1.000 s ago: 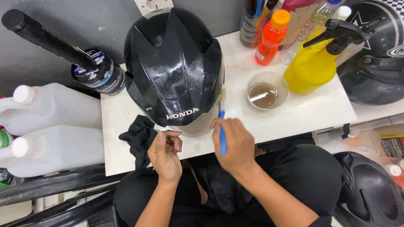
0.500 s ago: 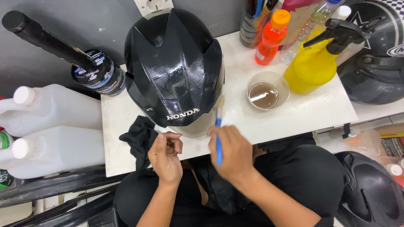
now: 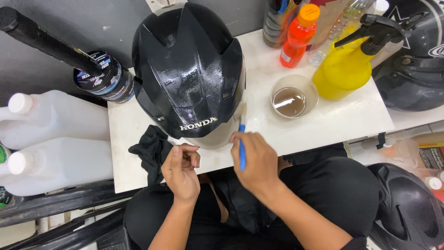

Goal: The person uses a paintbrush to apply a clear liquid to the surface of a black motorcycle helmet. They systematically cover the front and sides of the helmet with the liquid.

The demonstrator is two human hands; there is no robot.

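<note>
A glossy black helmet [image 3: 187,74] stands on a small white table [image 3: 342,118], its clear visor facing me. My right hand [image 3: 254,159] grips a blue-handled brush [image 3: 242,139] whose bristles touch the helmet's right lower edge by the visor. My left hand [image 3: 181,171] hovers just below the visor, fingers curled loosely, holding nothing that I can see. A black cloth [image 3: 150,150] lies on the table left of that hand.
A clear cup of brown liquid [image 3: 293,97], a yellow spray bottle [image 3: 349,65] and an orange bottle [image 3: 298,34] stand at the right. A dark tin [image 3: 104,76] and two white jugs [image 3: 55,139] sit left. More helmets [image 3: 411,60] lie at right.
The brush has shifted slightly along the helmet's right edge, its tip now higher. My left hand stays curled under the visor.
</note>
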